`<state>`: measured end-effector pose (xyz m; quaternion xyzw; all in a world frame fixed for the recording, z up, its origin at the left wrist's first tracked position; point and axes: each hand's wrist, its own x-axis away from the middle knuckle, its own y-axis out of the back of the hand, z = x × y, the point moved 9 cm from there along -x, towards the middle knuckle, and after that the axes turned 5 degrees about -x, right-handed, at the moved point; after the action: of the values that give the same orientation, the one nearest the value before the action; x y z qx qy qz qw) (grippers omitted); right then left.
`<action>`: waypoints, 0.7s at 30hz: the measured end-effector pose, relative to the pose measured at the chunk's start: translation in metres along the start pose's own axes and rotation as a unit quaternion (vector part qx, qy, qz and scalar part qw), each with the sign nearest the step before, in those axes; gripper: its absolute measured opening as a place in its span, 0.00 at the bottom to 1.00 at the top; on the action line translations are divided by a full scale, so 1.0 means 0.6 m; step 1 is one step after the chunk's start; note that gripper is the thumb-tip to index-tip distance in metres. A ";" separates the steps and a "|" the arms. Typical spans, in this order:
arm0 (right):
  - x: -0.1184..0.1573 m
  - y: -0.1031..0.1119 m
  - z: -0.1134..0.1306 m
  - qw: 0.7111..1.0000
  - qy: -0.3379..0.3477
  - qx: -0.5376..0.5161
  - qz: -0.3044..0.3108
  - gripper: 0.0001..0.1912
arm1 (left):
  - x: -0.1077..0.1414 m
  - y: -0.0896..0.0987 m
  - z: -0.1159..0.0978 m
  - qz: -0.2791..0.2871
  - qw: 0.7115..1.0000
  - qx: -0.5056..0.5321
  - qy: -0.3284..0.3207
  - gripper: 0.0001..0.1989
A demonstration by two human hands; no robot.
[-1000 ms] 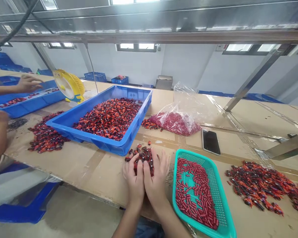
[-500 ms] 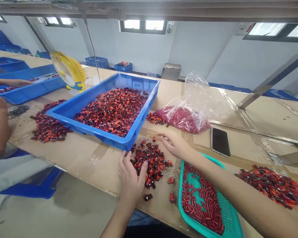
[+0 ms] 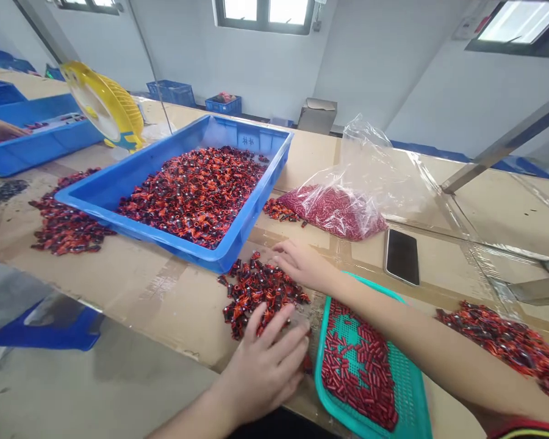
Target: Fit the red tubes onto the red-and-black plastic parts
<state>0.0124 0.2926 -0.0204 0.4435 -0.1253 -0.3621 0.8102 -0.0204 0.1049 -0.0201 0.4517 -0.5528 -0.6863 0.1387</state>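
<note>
A pile of small dark and orange-red parts [image 3: 251, 289] lies on the cardboard-covered table. My left hand [image 3: 269, 360], fingers spread and curved, rests at the near side of this pile, covering some pieces. At the pile's far right edge is my right hand [image 3: 299, 262], its fingers loosely bent and apart, nothing visible in them. Just beyond the pile stands a blue tray [image 3: 256, 216] full of similar parts. Under my right forearm sits a green basket [image 3: 409, 390] with short dark red tubes [image 3: 370, 378].
A clear bag of red tubes [image 3: 338, 210] and a phone [image 3: 401, 257] lie behind the basket. More parts are heaped right [image 3: 507, 341] and left [image 3: 71, 225]. A yellow fan [image 3: 103, 110] stands near another person's hand [image 3: 2, 130] at a blue tray.
My left hand has moved from the pile's left side round to its near right side. My right hand has shifted slightly left against the pile, which looks more gathered. The view has tilted down.
</note>
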 end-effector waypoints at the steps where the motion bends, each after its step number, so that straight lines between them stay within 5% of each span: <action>1: 0.008 0.016 -0.006 1.000 0.000 0.002 -0.013 0.16 | -0.011 -0.009 -0.015 0.022 0.999 0.007 -0.042 0.17; 5: 0.044 0.057 -0.032 0.999 0.002 0.005 -0.043 0.15 | -0.044 -0.045 -0.040 0.040 0.995 -0.009 -0.092 0.12; 12: 0.081 0.047 -0.076 1.000 -0.017 0.006 -0.023 0.16 | -0.061 -0.072 -0.001 0.001 0.997 -0.081 0.002 0.03; 16: 0.077 -0.001 -0.087 0.998 -0.047 0.006 0.034 0.14 | -0.048 -0.027 0.024 -0.024 0.994 -0.100 0.049 0.03; 21: 0.072 -0.053 -0.063 0.993 -0.038 -0.011 0.110 0.14 | 0.019 0.104 0.044 -0.101 0.991 -0.057 0.062 0.06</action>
<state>0.0476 0.2751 -0.0730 0.4040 -0.1993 -0.2889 0.8448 -0.0666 0.0921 0.0290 0.5382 -0.4546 -0.6980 0.1283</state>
